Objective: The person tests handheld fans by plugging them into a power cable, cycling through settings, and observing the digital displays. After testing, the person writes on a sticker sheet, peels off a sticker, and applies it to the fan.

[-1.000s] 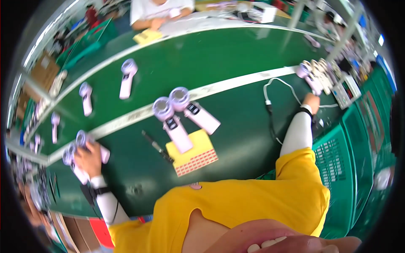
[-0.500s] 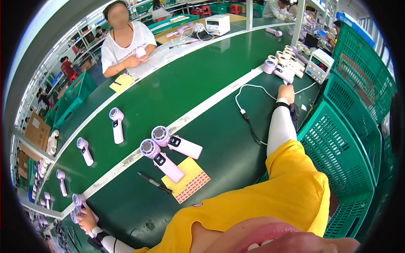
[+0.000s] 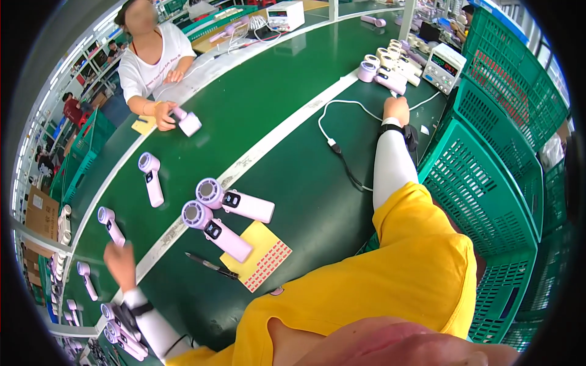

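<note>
My left hand (image 3: 121,265), smeared by motion, is at the lower end of a lilac handheld fan (image 3: 111,224) on the left of the green bench; its fingers cannot be made out. Several lilac fans (image 3: 125,341) lie beside my left wrist. At the far right, my right hand (image 3: 397,111) is closed on the plug of a white cable (image 3: 351,102), against the base of a lilac fan (image 3: 390,79). Two lilac fans lie in the middle, one (image 3: 247,206) beside the other (image 3: 226,240), which partly covers a yellow sheet (image 3: 268,256) with red stickers.
A black pen (image 3: 210,266) lies beside the sheet. Cream fans (image 3: 404,67) cluster by a power supply (image 3: 444,68). Green crates (image 3: 482,183) stand at my right. Across the bench, a person's hand (image 3: 165,116) holds a fan (image 3: 190,124). Another fan (image 3: 154,180) lies nearer.
My left hand has left the fans at the lower left and moved up and away to another fan. The person opposite has brought a fan down toward the bench. My view has shifted slightly.
</note>
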`<state>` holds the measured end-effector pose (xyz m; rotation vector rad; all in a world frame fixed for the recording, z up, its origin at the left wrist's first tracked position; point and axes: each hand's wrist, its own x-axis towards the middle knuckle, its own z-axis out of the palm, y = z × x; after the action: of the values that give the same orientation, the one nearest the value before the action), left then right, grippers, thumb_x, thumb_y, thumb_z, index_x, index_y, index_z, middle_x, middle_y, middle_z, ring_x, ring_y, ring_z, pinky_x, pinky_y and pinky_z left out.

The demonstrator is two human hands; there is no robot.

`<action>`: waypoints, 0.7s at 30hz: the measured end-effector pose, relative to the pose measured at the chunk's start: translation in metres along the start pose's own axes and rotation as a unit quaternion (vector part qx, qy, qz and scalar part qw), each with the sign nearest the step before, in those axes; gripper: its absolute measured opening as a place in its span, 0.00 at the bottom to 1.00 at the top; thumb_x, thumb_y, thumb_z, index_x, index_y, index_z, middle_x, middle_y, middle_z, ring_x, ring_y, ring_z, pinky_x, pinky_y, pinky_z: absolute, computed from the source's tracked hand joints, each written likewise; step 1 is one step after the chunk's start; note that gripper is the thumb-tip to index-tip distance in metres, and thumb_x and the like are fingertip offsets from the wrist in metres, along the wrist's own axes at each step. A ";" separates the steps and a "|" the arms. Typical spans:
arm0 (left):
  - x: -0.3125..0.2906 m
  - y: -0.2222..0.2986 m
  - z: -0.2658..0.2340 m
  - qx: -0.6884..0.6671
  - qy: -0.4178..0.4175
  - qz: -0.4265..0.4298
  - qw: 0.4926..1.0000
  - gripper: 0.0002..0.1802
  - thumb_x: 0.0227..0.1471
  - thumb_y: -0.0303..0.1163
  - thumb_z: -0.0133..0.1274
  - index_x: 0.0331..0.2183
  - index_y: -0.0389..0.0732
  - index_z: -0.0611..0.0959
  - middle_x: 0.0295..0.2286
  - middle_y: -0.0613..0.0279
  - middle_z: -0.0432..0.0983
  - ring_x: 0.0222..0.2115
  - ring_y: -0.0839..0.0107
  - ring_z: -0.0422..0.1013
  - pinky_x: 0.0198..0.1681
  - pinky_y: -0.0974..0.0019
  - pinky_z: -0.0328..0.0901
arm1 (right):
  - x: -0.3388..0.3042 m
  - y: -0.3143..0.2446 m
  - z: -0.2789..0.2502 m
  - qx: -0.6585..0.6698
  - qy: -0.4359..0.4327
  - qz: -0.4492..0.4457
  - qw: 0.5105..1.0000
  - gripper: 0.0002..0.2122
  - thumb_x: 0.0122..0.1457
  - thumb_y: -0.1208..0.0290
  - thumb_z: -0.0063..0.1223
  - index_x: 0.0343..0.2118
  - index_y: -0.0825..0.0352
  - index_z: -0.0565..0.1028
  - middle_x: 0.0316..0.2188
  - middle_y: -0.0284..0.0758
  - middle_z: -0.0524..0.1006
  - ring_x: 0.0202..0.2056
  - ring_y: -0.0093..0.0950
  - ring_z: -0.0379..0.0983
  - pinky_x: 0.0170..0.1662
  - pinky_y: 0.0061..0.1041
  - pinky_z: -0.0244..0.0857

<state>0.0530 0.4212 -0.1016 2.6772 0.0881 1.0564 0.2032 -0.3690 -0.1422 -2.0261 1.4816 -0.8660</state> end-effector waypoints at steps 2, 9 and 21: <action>0.027 0.051 0.051 0.037 -0.019 0.141 0.989 0.13 0.48 0.36 0.52 0.24 0.35 0.73 0.19 0.44 0.68 0.20 0.44 0.62 0.25 0.50 0.57 | 0.007 0.004 0.007 -0.030 0.018 -0.005 0.999 0.12 0.53 0.65 0.44 0.34 0.63 0.78 0.36 0.42 0.79 0.39 0.42 0.77 0.42 0.37 0.70; 0.031 0.144 0.122 0.076 -0.071 -0.121 0.987 0.23 0.44 0.46 0.52 0.28 0.31 0.78 0.29 0.42 0.76 0.33 0.44 0.73 0.37 0.47 0.68 | 0.029 0.018 0.023 -0.174 -0.011 -0.174 0.969 0.14 0.53 0.66 0.44 0.33 0.66 0.81 0.37 0.44 0.79 0.38 0.42 0.77 0.40 0.38 0.72; 0.081 0.143 0.188 0.054 -0.088 -0.168 0.980 0.21 0.53 0.44 0.43 0.32 0.35 0.80 0.33 0.43 0.76 0.35 0.48 0.74 0.39 0.51 0.69 | 0.011 0.008 -0.001 -0.022 -0.029 -0.072 0.997 0.19 0.45 0.65 0.42 0.34 0.70 0.79 0.36 0.48 0.78 0.37 0.47 0.75 0.42 0.40 0.66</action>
<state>0.2347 0.2544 -0.1423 2.7059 0.5563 0.7261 0.1996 -0.3814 -0.1444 -2.1936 1.3473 -0.8306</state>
